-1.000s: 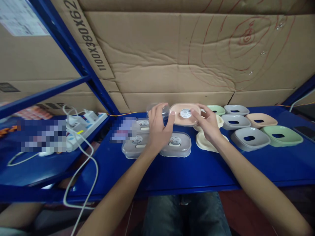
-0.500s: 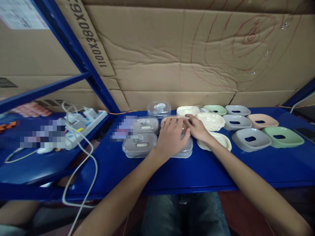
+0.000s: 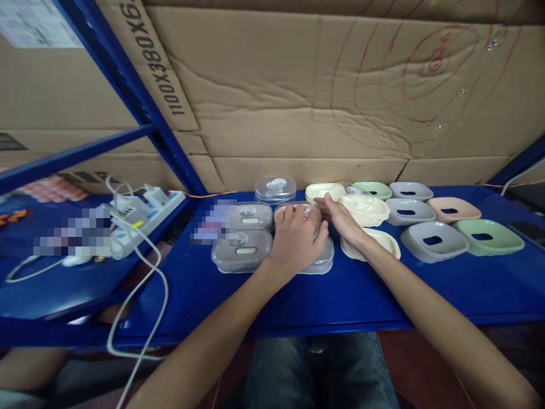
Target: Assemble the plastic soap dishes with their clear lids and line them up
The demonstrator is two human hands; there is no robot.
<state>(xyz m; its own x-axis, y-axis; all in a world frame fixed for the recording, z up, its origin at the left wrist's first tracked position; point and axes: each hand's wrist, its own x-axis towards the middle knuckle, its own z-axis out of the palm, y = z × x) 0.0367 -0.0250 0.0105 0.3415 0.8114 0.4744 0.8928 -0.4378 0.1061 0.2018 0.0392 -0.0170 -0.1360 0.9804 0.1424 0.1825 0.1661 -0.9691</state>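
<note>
A pink soap box under a clear lid stands on the blue shelf, behind a clear lidded box. My left hand lies over the pink box, fingers curled down on its lid. My right hand holds the same box at its right edge, fingers together. Left of my hands stand two grey lidded boxes. Another clear lidded box stands at the back.
Right of my hands lie cream dishes, then grey, peach and green dishes with slots. A white power strip with a hanging cable sits on the left shelf. Cardboard boxes close the back.
Both hands brought the pink box down from in front of me onto the shelf, behind the clear lidded box. My left hand now rests on its lid.
</note>
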